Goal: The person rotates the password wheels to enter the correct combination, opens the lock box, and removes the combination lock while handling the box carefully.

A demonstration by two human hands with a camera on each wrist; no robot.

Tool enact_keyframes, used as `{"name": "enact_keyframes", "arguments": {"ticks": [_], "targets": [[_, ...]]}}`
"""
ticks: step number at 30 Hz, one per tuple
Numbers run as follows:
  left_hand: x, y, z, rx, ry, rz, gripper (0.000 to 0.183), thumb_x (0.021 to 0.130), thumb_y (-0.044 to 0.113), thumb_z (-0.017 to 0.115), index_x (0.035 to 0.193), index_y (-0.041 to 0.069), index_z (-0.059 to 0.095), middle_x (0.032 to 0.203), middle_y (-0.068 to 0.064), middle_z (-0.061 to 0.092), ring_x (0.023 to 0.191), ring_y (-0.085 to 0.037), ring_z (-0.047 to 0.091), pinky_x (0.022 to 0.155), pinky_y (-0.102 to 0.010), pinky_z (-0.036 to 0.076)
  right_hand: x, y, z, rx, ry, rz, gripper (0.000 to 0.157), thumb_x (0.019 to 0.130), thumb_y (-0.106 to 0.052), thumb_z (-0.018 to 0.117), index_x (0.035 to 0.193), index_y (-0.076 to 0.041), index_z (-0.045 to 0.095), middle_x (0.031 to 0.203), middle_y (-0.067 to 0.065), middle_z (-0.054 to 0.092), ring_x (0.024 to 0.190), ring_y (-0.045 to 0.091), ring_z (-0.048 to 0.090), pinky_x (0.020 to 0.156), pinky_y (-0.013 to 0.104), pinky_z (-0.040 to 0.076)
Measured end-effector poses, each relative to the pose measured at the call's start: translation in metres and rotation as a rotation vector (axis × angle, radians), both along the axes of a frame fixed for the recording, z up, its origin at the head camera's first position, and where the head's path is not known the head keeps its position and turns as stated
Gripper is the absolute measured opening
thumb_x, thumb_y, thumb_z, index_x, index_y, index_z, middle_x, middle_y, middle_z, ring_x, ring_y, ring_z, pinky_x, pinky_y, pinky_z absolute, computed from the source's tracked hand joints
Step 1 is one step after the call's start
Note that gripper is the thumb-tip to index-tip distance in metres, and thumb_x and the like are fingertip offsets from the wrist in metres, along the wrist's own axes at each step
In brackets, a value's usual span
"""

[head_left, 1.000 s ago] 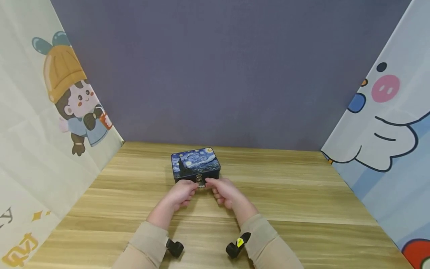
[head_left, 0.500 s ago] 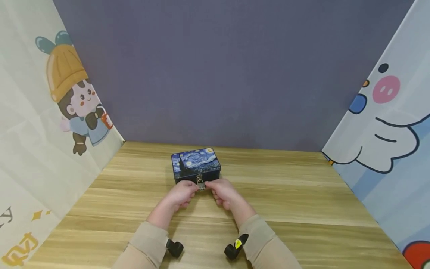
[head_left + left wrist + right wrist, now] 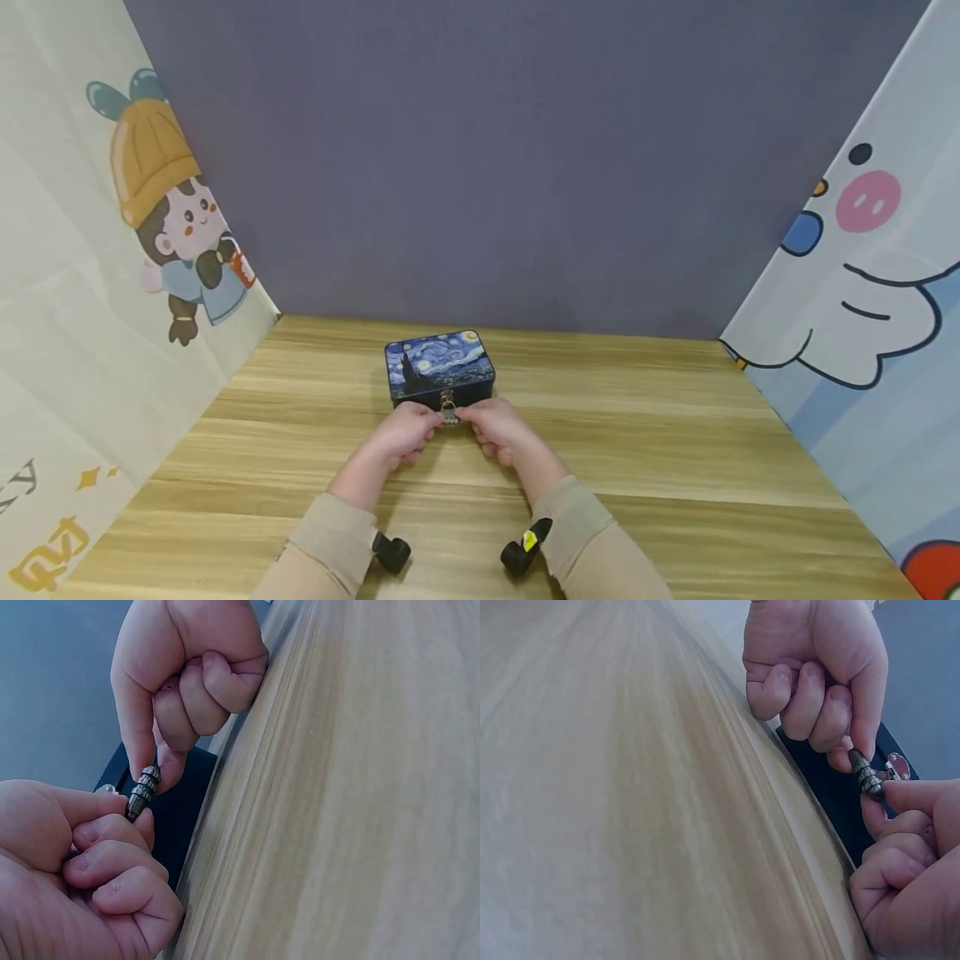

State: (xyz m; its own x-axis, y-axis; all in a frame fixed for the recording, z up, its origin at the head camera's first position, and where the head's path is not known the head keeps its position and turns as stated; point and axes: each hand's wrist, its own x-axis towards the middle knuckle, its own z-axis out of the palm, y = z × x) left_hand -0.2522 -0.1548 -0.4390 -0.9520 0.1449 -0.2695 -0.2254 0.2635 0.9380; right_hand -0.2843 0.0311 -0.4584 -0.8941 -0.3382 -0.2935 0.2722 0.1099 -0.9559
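A small box (image 3: 439,362) with a swirling blue night-sky painting on its lid sits at the back of the table, its lid down. At its front, a metal combination padlock (image 3: 450,415) hangs by its shackle at the clasp (image 3: 897,766). My left hand (image 3: 405,433) pinches one end of the padlock between thumb and index finger. The opposite end is pinched by my right hand (image 3: 501,428) in the same way. Both wrist views show the padlock's ridged number dials between the fingertips, with the other fingers curled in. Whether the shackle is locked I cannot tell.
The wood-grain table (image 3: 645,433) spreads around the box. A grey-purple panel (image 3: 495,167) stands behind it. Cartoon-printed cloths hang on the left (image 3: 60,250) and right (image 3: 900,350). Black wrist cameras sit on both sleeves.
The padlock's body has tipped down and forward, so its shackle and dials now show more clearly between my fingers. Both hands keep their pinch; the box stays put while the head view shifts slightly.
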Motion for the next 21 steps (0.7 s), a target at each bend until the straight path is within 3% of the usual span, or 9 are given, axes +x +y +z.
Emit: {"name": "enact_keyframes", "arguments": {"ticks": [6,12,17,21], "targets": [[-0.0010,0.0008,-0.0003,-0.016,0.013,0.026,0.032,0.105,0.017,0.053,0.075,0.005,0.052,0.055,0.004,0.033,0.041,-0.009,0.022,0.040,-0.023,0.022,-0.0030,0.0001,-0.0001,0.030,0.008,0.029,0.022,0.095,-0.023,0.069,0.082,-0.006,0.062,0.054,-0.007,0.029,0.043,0.008,0.025,0.038,0.023,0.021],[-0.0014,0.0008,-0.0010,-0.057,0.032,0.048,0.031,0.104,0.017,0.055,0.077,0.001,0.055,0.055,0.003,0.035,0.040,-0.009,0.022,0.038,-0.024,0.022,-0.0048,0.0005,0.0006,0.040,0.033,0.044,0.021,0.095,-0.022,0.069,0.087,-0.003,0.068,0.054,-0.006,0.029,0.043,0.009,0.025,0.038,0.024,0.022],[-0.0034,0.0008,0.0003,-0.088,0.036,0.049,0.037,0.104,0.018,0.055,0.070,0.007,0.051,0.053,0.003,0.033,0.039,-0.010,0.022,0.037,-0.025,0.022,-0.0060,0.0012,0.0016,0.048,0.051,0.053,0.021,0.094,-0.022,0.069,0.089,-0.002,0.070,0.054,-0.006,0.030,0.043,0.009,0.025,0.038,0.024,0.023],[-0.0031,0.0010,0.0022,-0.130,0.049,0.036,0.034,0.105,0.017,0.054,0.075,0.003,0.060,0.052,0.003,0.033,0.038,-0.009,0.022,0.036,-0.025,0.023,-0.0076,0.0021,0.0026,0.082,0.070,0.071,0.021,0.093,-0.022,0.070,0.090,-0.002,0.071,0.053,-0.006,0.030,0.043,0.008,0.024,0.038,0.024,0.022]]}}
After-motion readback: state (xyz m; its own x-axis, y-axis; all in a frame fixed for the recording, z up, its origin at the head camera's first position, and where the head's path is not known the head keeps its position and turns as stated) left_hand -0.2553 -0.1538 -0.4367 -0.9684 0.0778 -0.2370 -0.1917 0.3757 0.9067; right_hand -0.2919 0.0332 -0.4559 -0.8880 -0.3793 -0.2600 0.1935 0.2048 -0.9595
